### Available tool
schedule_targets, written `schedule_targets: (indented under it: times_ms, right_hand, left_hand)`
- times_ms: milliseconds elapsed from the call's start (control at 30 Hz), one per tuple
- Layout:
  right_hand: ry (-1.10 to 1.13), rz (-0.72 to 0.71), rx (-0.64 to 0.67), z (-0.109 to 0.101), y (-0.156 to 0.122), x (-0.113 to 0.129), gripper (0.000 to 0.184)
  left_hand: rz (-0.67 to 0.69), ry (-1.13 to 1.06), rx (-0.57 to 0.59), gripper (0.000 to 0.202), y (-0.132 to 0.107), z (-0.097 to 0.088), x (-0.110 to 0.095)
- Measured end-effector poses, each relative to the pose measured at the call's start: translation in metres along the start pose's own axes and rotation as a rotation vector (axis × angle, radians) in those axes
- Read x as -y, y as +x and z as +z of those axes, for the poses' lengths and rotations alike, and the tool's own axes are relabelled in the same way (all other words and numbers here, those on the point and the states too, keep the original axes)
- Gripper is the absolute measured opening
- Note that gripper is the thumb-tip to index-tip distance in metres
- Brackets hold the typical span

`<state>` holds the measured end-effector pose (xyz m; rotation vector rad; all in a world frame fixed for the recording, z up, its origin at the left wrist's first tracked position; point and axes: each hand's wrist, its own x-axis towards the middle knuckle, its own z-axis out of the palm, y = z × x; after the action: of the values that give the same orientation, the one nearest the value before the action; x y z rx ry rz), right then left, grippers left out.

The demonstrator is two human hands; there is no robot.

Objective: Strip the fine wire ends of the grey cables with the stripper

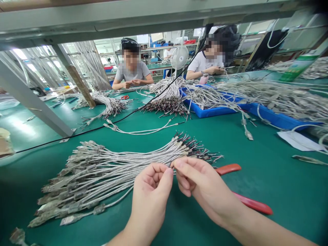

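White cables point(138, 160) likely handle light and springy, best held mid-length; before them, our left hand point(151, 194) and right hand point(200, 177) pinch a thin dark wire point(170, 164), each grip closed.

White cables point(125, 165) on green table point(220, 138)

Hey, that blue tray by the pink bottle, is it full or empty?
Full: white cables heap above the rim of the blue tray, and some hang over its edge.
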<state>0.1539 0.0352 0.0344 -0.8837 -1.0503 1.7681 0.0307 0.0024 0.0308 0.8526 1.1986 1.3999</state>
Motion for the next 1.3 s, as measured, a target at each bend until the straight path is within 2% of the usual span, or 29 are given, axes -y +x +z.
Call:
schedule_targets:
  times_ms: [200, 400, 633, 833, 1033, 1300]
  right_hand:
    - [0.224, 0.050, 0.015, 0.0004, -0.0005, 0.0022, 0.023]
    - [0.128, 0.023, 0.030, 0.0024, -0.0024, 0.0015, 0.015]
    - [-0.013, -0.025, -0.019, 0.0030, -0.0023, -0.0018, 0.018]
    - [-0.070, -0.076, -0.045, 0.0001, 0.0004, 0.0002, 0.021]
    - [-0.087, -0.093, -0.049, 0.0005, 0.0008, 0.0015, 0.018]
    - [-0.056, -0.081, 0.001, -0.0016, -0.0004, 0.0006, 0.018]
  left_hand:
    - [-0.019, -0.047, -0.044, 0.027, 0.0000, -0.0001, -0.0014]
    - [-0.013, -0.049, -0.036, 0.026, -0.0001, -0.0015, -0.0032]
    - [0.044, -0.023, -0.037, 0.024, -0.0001, -0.0017, -0.0027]
    - [0.112, 0.042, 0.065, 0.018, 0.0011, -0.0018, -0.0024]
    - [0.106, -0.016, 0.102, 0.016, 0.0005, 0.0008, -0.0062]
    - [0.039, -0.065, 0.114, 0.028, -0.0004, 0.0011, -0.0086]
